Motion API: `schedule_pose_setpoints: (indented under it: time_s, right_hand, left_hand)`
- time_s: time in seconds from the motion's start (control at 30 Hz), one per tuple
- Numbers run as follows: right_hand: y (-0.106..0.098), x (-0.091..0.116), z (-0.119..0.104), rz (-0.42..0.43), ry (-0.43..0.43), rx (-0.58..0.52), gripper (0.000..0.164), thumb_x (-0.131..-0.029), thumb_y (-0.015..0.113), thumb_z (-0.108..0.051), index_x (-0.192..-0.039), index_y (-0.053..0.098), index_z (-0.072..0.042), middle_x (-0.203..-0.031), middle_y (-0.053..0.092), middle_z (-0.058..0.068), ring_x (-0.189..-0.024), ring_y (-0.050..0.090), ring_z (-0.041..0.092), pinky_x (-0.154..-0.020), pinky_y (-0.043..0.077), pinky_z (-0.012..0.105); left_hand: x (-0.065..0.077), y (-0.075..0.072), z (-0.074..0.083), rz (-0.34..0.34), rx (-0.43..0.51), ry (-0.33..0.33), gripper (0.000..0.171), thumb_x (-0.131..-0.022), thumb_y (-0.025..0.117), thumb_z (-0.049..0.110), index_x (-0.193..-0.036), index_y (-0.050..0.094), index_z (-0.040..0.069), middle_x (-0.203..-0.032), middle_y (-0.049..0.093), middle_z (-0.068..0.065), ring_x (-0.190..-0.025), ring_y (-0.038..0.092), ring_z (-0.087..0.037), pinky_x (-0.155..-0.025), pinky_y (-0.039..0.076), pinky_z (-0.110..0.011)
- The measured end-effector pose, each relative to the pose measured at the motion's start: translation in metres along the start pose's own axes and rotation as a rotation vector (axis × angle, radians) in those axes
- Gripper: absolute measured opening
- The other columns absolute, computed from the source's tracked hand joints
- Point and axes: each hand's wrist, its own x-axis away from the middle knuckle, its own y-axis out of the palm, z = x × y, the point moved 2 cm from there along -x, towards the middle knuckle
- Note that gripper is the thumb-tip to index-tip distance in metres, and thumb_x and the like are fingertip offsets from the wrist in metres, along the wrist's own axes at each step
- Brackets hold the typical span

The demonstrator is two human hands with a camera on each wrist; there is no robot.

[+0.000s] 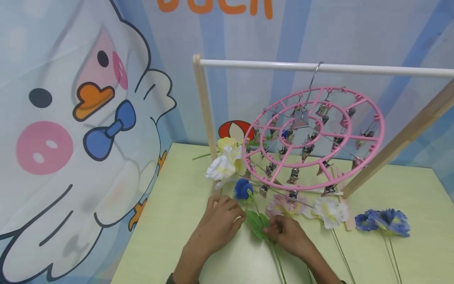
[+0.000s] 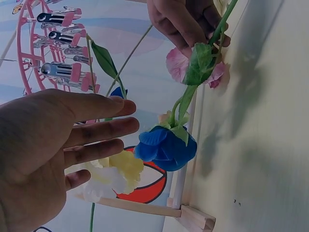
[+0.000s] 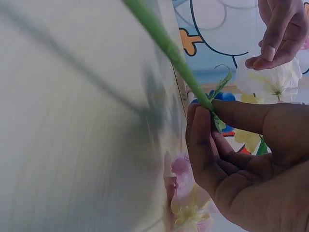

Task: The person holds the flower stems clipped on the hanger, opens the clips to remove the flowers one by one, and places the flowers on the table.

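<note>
My right hand [image 1: 289, 236] pinches the green stem [image 3: 169, 50] of an artificial blue rose [image 2: 166, 149] between thumb and fingers, just by its green leaves [image 1: 256, 225]. The stem is held above the table, and its shadow falls on the surface. My left hand [image 1: 221, 225] is beside the rose, fingers extended and apart from it in the left wrist view, holding nothing. Above and beyond the hands hangs a round pink clip hanger [image 1: 301, 188] with many metal clips [image 1: 294, 175].
The hanger hooks onto a white bar [image 1: 255, 64] between wooden posts [image 1: 205, 102]. White flowers [image 1: 223, 167] and a yellow flower [image 1: 227, 144] are by the left post. A pink flower [image 1: 283, 205], another white flower [image 1: 330, 213] and blue-purple flowers [image 1: 390, 221] lie rightward on the table.
</note>
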Motion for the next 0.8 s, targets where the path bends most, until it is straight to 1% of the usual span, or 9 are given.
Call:
schedule_pose_setpoints:
  time_s: [0.2, 0.4, 0.57, 0.7, 0.8]
  right_hand:
    - [0.004, -0.004, 0.001, 0.023, 0.027, -0.073, 0.037, -0.097, 0.077, -0.018, -0.116, 0.064, 0.011, -0.086, 0.073, 0.009, -0.076, 0.070, 0.020, -0.067, 0.058, 0.032]
    - [0.006, -0.007, 0.001, 0.035, 0.060, -0.093, 0.038, -0.098, 0.076, -0.019, -0.117, 0.063, 0.011, -0.091, 0.075, 0.012, -0.078, 0.072, 0.020, -0.071, 0.058, 0.035]
    - [0.008, -0.008, 0.003, 0.023, 0.061, -0.127, 0.038, -0.100, 0.075, -0.018, -0.116, 0.061, 0.014, -0.093, 0.076, 0.016, -0.079, 0.075, 0.023, -0.073, 0.061, 0.040]
    - [0.013, -0.010, 0.006, 0.017, 0.053, -0.129, 0.034, -0.099, 0.075, -0.017, -0.111, 0.062, 0.012, -0.089, 0.077, 0.015, -0.074, 0.074, 0.023, -0.068, 0.058, 0.036]
    - [0.017, -0.011, 0.007, 0.027, 0.055, -0.133, 0.033, -0.098, 0.076, -0.016, -0.109, 0.062, 0.012, -0.087, 0.076, 0.014, -0.072, 0.073, 0.022, -0.065, 0.057, 0.034]
  left_hand:
    - [0.000, -0.001, 0.001, 0.008, -0.014, 0.006, 0.005, -0.098, 0.077, 0.025, -0.101, 0.081, 0.026, -0.106, 0.075, 0.011, -0.105, 0.059, -0.012, -0.102, 0.039, -0.045]
    - [0.001, -0.001, 0.001, -0.009, -0.008, -0.011, 0.006, -0.100, 0.075, 0.026, -0.102, 0.081, 0.028, -0.107, 0.075, 0.012, -0.107, 0.059, -0.012, -0.104, 0.038, -0.044]
    - [0.002, -0.001, 0.001, -0.020, 0.008, -0.026, 0.007, -0.101, 0.074, 0.025, -0.101, 0.081, 0.027, -0.106, 0.075, 0.012, -0.107, 0.059, -0.013, -0.104, 0.038, -0.045]
    - [0.002, -0.002, 0.001, -0.024, 0.010, -0.031, 0.007, -0.101, 0.074, 0.026, -0.102, 0.081, 0.027, -0.106, 0.075, 0.012, -0.107, 0.060, -0.013, -0.105, 0.038, -0.045]
    - [0.002, -0.003, 0.000, -0.022, 0.010, -0.031, 0.007, -0.101, 0.074, 0.026, -0.103, 0.081, 0.027, -0.106, 0.075, 0.012, -0.107, 0.060, -0.013, -0.105, 0.038, -0.045]
